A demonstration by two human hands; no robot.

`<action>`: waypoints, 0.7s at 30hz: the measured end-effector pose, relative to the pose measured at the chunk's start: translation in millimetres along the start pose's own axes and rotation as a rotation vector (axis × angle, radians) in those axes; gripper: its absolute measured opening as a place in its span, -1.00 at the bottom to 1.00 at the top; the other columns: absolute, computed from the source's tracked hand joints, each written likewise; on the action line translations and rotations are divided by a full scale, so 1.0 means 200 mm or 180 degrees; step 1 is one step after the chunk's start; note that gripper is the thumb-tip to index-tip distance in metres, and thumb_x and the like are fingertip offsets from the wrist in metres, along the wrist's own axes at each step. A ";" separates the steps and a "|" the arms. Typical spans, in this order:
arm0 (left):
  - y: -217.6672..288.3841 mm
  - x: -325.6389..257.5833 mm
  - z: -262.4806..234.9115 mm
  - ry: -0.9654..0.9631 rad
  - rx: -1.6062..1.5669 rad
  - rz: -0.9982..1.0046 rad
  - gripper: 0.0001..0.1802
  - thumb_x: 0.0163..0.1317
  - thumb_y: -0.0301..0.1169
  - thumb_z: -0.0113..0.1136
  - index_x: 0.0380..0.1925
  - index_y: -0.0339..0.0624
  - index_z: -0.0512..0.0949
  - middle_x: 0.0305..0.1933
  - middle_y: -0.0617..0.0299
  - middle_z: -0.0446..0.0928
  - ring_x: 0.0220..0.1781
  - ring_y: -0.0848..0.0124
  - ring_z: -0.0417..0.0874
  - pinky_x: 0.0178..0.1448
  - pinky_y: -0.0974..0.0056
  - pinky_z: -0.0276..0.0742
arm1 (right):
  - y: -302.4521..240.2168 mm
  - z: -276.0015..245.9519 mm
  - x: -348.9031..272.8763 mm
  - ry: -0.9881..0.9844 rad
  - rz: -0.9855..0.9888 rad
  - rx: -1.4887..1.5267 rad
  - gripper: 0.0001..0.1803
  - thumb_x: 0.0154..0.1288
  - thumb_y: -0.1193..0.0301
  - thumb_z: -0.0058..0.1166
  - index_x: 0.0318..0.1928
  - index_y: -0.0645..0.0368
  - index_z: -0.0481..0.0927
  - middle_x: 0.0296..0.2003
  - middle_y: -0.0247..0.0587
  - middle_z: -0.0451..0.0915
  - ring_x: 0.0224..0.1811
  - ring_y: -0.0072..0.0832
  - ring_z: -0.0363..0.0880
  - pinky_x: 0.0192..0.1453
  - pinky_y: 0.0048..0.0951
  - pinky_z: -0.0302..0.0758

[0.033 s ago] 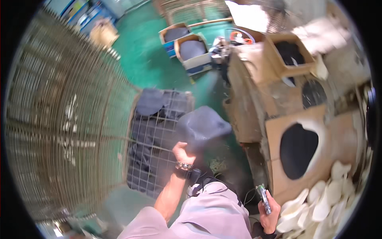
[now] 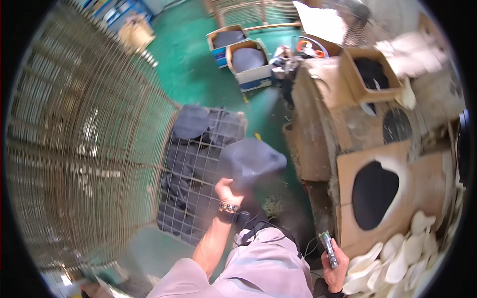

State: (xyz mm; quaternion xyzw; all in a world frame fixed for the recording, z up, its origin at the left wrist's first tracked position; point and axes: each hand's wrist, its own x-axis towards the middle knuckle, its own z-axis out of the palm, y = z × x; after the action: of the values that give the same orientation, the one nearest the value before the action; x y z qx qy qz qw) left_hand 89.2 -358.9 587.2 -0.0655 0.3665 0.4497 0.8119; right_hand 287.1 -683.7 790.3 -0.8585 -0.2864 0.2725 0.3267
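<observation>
My left hand [image 2: 230, 190] grips the near edge of a dark grey moulded piece [image 2: 252, 159], broad and rounded with a bulge on its right side. The fingers are hidden beneath it, with the thumb lying on top. At the lower right, my right hand [image 2: 336, 268] is closed around a slim silver tool [image 2: 329, 249] with a greenish tip, whose exact kind I cannot make out. Beyond the left hand, a wire cage [image 2: 191, 171] contains several dark grey pieces. Right of the held piece, a black rounded sheet [image 2: 375, 195] rests on brown cardboard [image 2: 348, 171].
Pale, spoon-shaped pieces [image 2: 397, 256] are heaped at the lower right. An open carton [image 2: 382, 94] of black pieces stands on the bench. Two boxes [image 2: 253, 77] of grey pieces sit on the green floor [image 2: 184, 59]. Wire mesh [image 2: 89, 149] rises along the left.
The surroundings sit slightly farther right and lower in the picture. Both hands keep nearly the same place and the same grips.
</observation>
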 end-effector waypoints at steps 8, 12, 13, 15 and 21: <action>0.79 0.60 -0.53 0.0757 -0.0414 0.0906 -0.71 -0.14 -0.39 0.09 -0.32 -0.17 0.56 -0.16 0.12 0.65 -0.14 0.11 0.66 0.12 -0.03 0.56 | -0.39 0.57 0.58 -0.1132 -0.0096 -0.0309 -0.48 0.19 0.55 0.18 0.19 0.42 0.54 -0.30 -0.13 0.64 -0.23 -0.55 0.56 -0.05 -0.48 0.50; 1.25 0.99 -0.82 0.1082 -0.0488 0.1713 -0.84 -0.13 -0.43 0.10 -0.44 -0.11 0.50 -0.22 0.19 0.61 -0.18 0.18 0.63 0.07 0.07 0.55 | -0.60 0.88 0.79 -0.1469 0.0091 -0.0508 -0.47 0.19 0.56 0.17 0.22 0.40 0.53 -0.27 -0.18 0.65 -0.23 -0.58 0.55 -0.05 -0.51 0.50; 1.38 1.06 -0.83 0.1061 -0.0846 0.1682 -0.85 -0.12 -0.44 0.11 -0.44 -0.12 0.50 -0.23 0.20 0.61 -0.18 0.20 0.63 0.06 0.09 0.56 | -0.63 0.95 0.84 -0.1533 0.0115 -0.0514 -0.46 0.19 0.56 0.18 0.22 0.40 0.53 -0.27 -0.19 0.65 -0.23 -0.59 0.54 -0.05 -0.52 0.50; 1.59 1.19 -0.92 0.1090 -0.1035 0.1809 -0.82 -0.13 -0.45 0.12 -0.43 -0.13 0.50 -0.22 0.20 0.62 -0.15 0.18 0.65 0.08 0.09 0.58 | -0.67 1.08 0.92 -0.1672 0.0158 -0.0597 -0.45 0.19 0.58 0.18 0.23 0.38 0.53 -0.27 -0.22 0.66 -0.24 -0.61 0.54 -0.06 -0.53 0.50; 1.89 1.54 -1.29 0.1166 -0.1300 0.2462 -0.48 -0.17 -0.44 0.09 -0.09 -0.34 0.55 0.05 0.03 0.61 0.12 0.04 0.62 0.27 -0.03 0.55 | -0.72 1.44 1.10 -0.1951 0.0496 -0.0981 -0.43 0.17 0.59 0.20 0.25 0.34 0.53 -0.31 -0.25 0.65 -0.27 -0.58 0.57 -0.07 -0.52 0.52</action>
State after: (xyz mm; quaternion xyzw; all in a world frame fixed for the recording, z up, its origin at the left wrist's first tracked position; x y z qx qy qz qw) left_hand -243.6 -39.6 283.6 -0.1607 0.4052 0.7630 0.4772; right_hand 204.0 -330.6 648.9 -0.7952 -0.3426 0.4953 0.0704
